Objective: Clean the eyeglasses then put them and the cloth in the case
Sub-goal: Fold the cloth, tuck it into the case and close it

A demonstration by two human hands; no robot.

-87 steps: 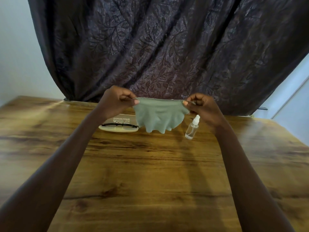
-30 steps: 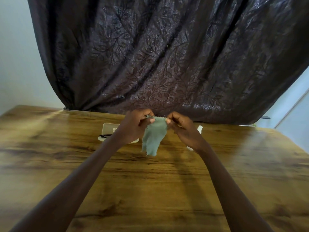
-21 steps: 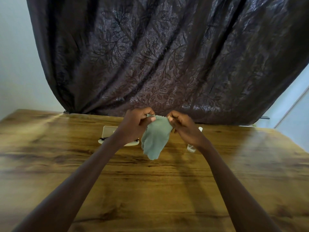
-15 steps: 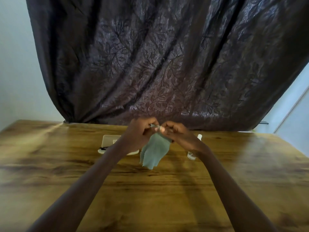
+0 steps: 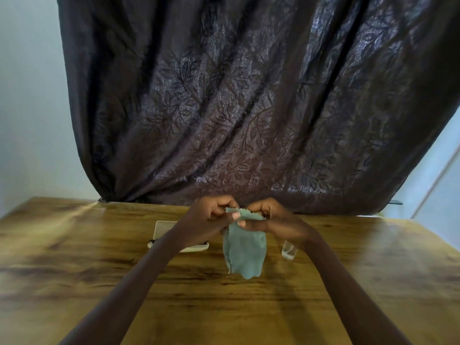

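Over table (image 5: 74,257), cloth (image 5: 245,252) narrower than earlier.

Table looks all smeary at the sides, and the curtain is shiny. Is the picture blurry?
Head view: yes, the table smears at both sides, probably from camera motion and wide-angle stretch. Head view: a pale glare streak crosses its far left corner, and the curtain catches light in shiny patches. Head view: the left hand, the right hand and the cloth in the middle look sharper.

A wooden table (image 5: 74,257) is recorded; a pale case (image 5: 163,227) and a clear bottle (image 5: 289,250) are set on it, well apart.
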